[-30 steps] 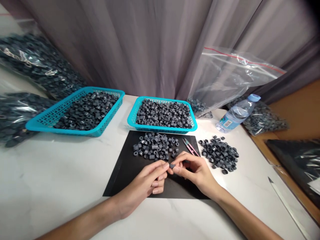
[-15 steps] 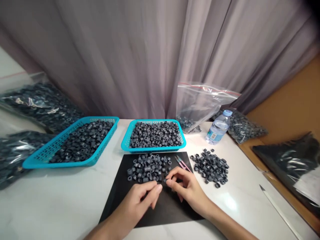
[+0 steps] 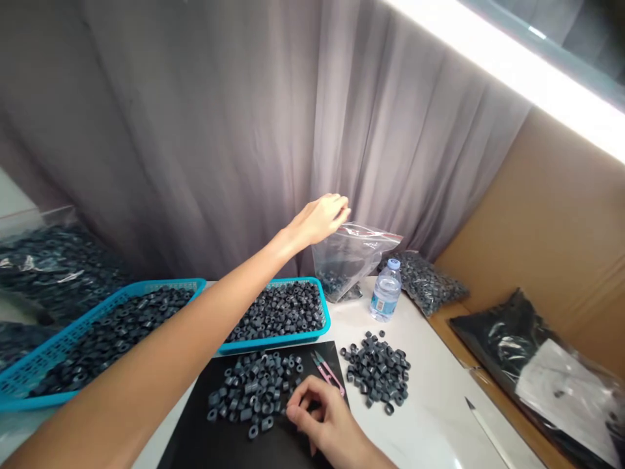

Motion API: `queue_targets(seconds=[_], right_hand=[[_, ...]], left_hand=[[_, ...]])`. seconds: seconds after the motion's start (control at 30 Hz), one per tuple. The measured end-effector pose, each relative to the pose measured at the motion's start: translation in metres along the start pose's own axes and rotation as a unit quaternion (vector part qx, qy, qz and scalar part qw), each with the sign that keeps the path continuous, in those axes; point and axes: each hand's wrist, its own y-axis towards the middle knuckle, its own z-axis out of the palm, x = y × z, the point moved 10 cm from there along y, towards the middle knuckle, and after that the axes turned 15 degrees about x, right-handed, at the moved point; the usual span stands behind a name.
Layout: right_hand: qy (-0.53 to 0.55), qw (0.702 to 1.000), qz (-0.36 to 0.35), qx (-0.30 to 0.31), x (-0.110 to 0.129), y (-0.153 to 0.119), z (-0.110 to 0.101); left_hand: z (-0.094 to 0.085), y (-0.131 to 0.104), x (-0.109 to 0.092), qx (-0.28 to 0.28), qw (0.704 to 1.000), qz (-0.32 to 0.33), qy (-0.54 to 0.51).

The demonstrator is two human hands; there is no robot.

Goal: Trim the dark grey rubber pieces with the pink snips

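Observation:
My left hand (image 3: 325, 217) reaches far forward, just above the upper edge of a clear zip bag (image 3: 342, 260) with some dark pieces at its bottom. Its fingers are curled; whatever they hold, if anything, is hidden. My right hand (image 3: 319, 417) hovers over the black mat (image 3: 195, 449), thumb and index finger pinched together. Any small piece between them cannot be made out. Those fingertips are close to a pile of short dark grey plastic tubes (image 3: 256, 384) on the mat. Pink-handled thread snips (image 3: 329, 374) lie beyond my right hand.
Two blue baskets, one at left (image 3: 39, 365) and one in the middle (image 3: 325, 319), hold many tubes. A second tube pile (image 3: 378, 370) lies right of the mat. Behind it stands a water bottle (image 3: 387, 290). A pale pointed stick (image 3: 488, 433) lies at right, near filled bags (image 3: 430, 280).
My left hand has gone from the mat up and forward to the zip bag. My right hand stays pinched by the pile. The view has tilted up and turned right.

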Motion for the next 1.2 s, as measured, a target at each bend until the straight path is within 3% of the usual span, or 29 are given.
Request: queue_targets(seconds=[0.13,0.33,0.47,0.7,0.9,1.03,1.13,1.2], right_hand=[[-0.057,0.998,-0.020,0.001,0.015,0.000,0.000],[-0.089,0.996,-0.019,0.006,0.022,0.000,0.003],[-0.104,0.994,-0.008,0.007,0.018,-0.001,0.005],[-0.114,0.992,-0.023,0.038,0.018,-0.004,0.013],[-0.097,0.994,-0.013,0.044,0.022,-0.008,0.011],[-0.094,0.993,-0.012,0.063,0.026,-0.011,0.013],[-0.093,0.993,-0.001,0.071,0.026,-0.013,0.013],[-0.078,0.996,0.005,0.052,0.026,-0.015,0.009]], left_hand=[[0.032,0.039,-0.016,0.147,0.988,0.016,0.040],[0.066,0.049,-0.014,0.291,0.951,-0.040,0.097],[0.078,0.053,-0.019,0.326,0.936,-0.059,0.117],[0.103,0.057,-0.033,0.335,0.931,-0.053,0.135],[0.095,0.052,-0.035,0.310,0.942,0.002,0.132],[0.069,0.040,-0.049,0.213,0.968,0.049,0.124],[0.053,0.005,-0.067,0.122,0.981,0.082,0.123],[0.037,-0.040,-0.087,0.008,0.985,0.138,0.107]])
